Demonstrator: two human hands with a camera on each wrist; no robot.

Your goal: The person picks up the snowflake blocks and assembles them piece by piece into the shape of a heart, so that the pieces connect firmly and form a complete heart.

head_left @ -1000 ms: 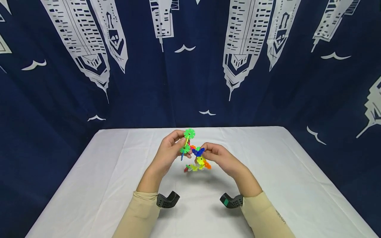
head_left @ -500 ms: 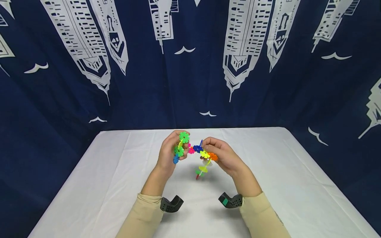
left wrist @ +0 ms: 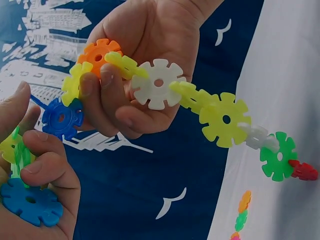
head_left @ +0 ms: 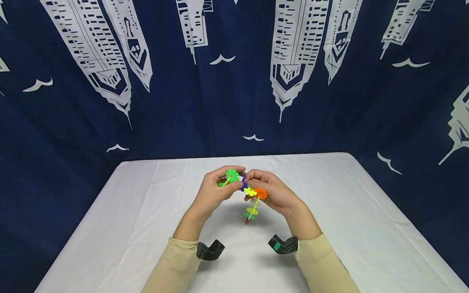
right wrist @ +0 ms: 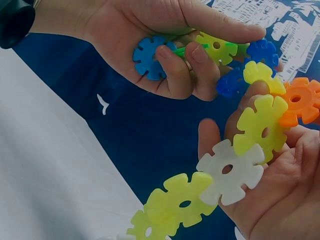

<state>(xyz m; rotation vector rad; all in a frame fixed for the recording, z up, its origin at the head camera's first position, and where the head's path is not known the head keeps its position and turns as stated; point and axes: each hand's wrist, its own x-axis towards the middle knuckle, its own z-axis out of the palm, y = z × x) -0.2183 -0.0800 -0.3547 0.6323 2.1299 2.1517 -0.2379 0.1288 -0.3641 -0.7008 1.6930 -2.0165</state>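
While left hand [head_left: 216, 188] grips disc chain [left wrist: 159, 97], right hand [head_left: 275, 192] holds it too (chain partly hidden behind fingers [left wrist: 47, 170]).

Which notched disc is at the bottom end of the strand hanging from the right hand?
The red disc, joined to the green disc just above it. No other disc on that hanging strand is red.

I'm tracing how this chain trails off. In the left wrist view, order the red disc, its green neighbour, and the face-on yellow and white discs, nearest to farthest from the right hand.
From the right hand:
1. White disc, at the hand
2. Yellow disc, right of the white
3. Green disc, lower right
4. Red disc, farthest right
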